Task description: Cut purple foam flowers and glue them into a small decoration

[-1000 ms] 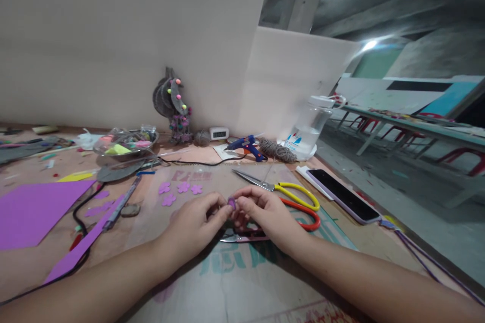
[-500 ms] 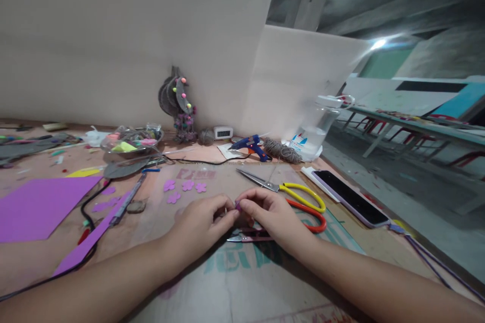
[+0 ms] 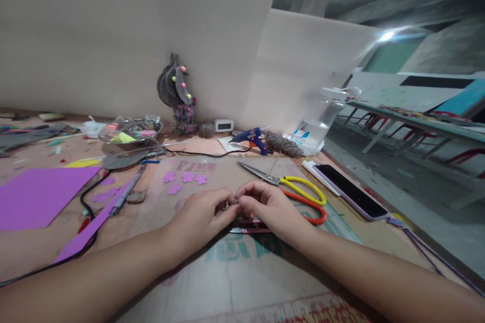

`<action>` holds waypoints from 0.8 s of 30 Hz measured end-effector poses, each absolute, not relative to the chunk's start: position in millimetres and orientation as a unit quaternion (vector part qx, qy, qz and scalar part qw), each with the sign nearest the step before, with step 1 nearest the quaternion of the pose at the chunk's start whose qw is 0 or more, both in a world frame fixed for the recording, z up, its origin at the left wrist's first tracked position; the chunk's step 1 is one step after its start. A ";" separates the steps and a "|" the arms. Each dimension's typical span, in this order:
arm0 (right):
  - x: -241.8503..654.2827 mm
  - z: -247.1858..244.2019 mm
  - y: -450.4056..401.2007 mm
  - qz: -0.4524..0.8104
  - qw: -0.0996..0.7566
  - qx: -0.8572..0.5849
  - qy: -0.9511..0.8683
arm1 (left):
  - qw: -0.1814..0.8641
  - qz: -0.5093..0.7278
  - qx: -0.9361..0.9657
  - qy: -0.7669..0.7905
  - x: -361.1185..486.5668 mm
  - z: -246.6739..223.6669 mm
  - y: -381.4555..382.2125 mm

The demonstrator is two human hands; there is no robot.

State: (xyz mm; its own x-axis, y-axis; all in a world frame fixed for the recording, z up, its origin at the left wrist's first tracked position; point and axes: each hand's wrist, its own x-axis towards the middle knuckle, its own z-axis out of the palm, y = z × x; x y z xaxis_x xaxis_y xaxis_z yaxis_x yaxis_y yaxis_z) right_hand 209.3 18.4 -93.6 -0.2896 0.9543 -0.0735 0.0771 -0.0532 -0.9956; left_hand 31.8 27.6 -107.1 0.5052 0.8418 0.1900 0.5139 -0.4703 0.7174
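My left hand (image 3: 208,212) and my right hand (image 3: 267,207) meet over the board, thumbs and fingers pinched together. Between the fingertips is a tiny purple piece, now almost wholly hidden; its shape cannot be made out. Under the hands lies a pair of thread snips (image 3: 250,230), partly covered by my right hand. Large scissors (image 3: 303,189) with one yellow and one red handle rest just beyond my right hand, blades pointing left. Several purple flower cutouts (image 3: 187,177) lie flat on the board, beyond my left hand.
Purple sheet (image 3: 41,197), cutter knife (image 3: 129,192) and black cord (image 3: 86,207) lie left. At the back stand a bowl of scraps (image 3: 131,133), a grey hanging ornament (image 3: 176,91), a blue glue gun (image 3: 252,139), grey yarn (image 3: 284,144) and a jug (image 3: 314,118). A phone (image 3: 350,191) lies right.
Both hands stay joined, with the fingers drawn closer around the purple piece, which shows less. The whole scene has shifted slightly upward in view.
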 end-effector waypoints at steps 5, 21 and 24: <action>208.9 -92.3 18.4 0.563 0.410 -0.451 -0.558 | 0.297 0.276 0.816 0.412 31.0 -105.9 26.8; 209.7 -94.1 17.5 0.541 0.385 -0.460 -0.590 | 0.300 0.267 0.817 0.414 30.3 -106.4 25.4; 210.5 -92.4 17.2 0.538 0.402 -0.440 -0.597 | 0.293 0.274 0.817 0.414 30.0 -105.9 25.2</action>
